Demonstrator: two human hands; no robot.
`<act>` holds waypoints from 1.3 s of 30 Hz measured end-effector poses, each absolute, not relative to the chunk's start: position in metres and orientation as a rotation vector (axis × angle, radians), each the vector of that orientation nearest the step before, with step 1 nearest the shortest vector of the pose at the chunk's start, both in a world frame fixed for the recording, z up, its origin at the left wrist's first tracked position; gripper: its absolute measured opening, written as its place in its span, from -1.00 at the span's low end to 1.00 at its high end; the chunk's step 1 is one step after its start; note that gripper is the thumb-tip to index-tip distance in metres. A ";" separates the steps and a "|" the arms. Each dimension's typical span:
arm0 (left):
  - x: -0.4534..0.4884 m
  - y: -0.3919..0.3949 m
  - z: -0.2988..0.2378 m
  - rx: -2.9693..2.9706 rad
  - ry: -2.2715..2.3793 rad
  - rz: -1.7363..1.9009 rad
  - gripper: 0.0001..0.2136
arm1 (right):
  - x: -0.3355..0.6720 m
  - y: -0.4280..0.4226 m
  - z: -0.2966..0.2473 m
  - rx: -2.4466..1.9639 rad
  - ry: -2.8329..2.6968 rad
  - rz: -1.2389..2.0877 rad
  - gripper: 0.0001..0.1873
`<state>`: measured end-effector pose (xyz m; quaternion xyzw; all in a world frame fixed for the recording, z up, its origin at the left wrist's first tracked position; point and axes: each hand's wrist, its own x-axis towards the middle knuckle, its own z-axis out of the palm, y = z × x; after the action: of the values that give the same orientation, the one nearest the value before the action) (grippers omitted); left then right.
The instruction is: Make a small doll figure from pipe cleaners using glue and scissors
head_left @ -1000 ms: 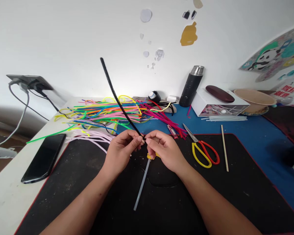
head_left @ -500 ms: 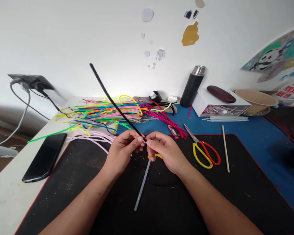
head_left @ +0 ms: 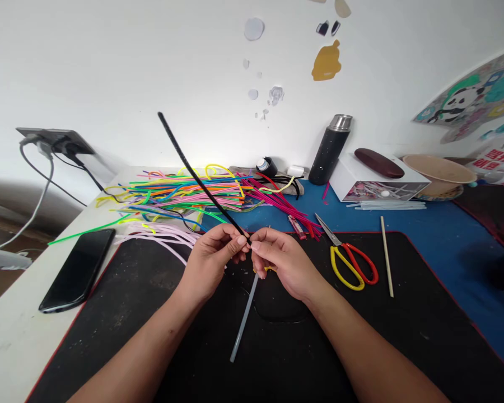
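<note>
My left hand [head_left: 212,259] and my right hand [head_left: 283,260] meet fingertip to fingertip above the black mat [head_left: 121,313]. Both pinch the lower end of a black pipe cleaner [head_left: 197,177], which slants up and to the left against the white wall. Under my right hand, a translucent glue stick [head_left: 243,320] lies on the mat, joined to a small yellow piece that is mostly hidden by my fingers. A heap of coloured pipe cleaners [head_left: 185,193] lies just beyond my hands.
Red-and-yellow scissors [head_left: 348,258] and a wooden stick [head_left: 386,254] lie to the right. A black phone [head_left: 78,268] rests at the left table edge. At the back stand a black flask [head_left: 330,150], a white box [head_left: 378,179] and a bowl [head_left: 439,170]. Cables hang at left.
The free end of the black pipe cleaner swung left and lower over the first half second, then held. Both hands stayed pinched in the same place.
</note>
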<state>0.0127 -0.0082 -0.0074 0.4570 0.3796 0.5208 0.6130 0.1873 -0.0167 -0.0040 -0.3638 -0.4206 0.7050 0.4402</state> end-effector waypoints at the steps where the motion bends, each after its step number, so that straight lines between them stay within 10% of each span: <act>1: 0.013 -0.008 -0.007 1.058 0.878 1.202 -0.77 | 0.187 -0.017 -0.004 -0.906 -1.039 1.755 -0.71; 39: 0.013 -0.010 -0.010 1.056 0.860 1.223 -0.81 | 0.186 -0.018 -0.003 -0.859 -1.001 1.765 -0.72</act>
<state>0.0134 -0.0104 -0.0096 0.4574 0.3723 0.5295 0.6097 0.1858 -0.0178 -0.0030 -0.3476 -0.4052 0.7145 0.4521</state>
